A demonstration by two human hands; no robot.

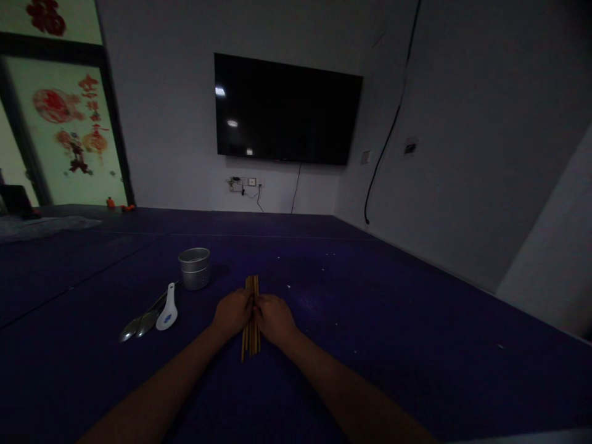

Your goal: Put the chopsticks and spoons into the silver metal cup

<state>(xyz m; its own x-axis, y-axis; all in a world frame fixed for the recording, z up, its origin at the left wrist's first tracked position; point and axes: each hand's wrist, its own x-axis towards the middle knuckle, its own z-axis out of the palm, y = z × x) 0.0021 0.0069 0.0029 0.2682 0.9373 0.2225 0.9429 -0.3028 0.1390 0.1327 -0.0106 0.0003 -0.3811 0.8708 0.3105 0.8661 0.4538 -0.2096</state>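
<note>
Seven o'clock: left hand (234, 312) and right hand (274, 317) hide middles of sticks (252, 336) from us. Nine: dark object (16, 199), edge-cropped.

1 head-worn view (forward, downward).

The chopsticks (251, 338) are between my left grip (234, 312) and my right grip (274, 318). On the worktop (416, 345) to their left is a cup (195, 272). A soup spoon (167, 316) lies nearer me, with two more spoons (147, 323) on its left. Behind, a TV (287, 111) hangs on the wall (166, 98).
</note>
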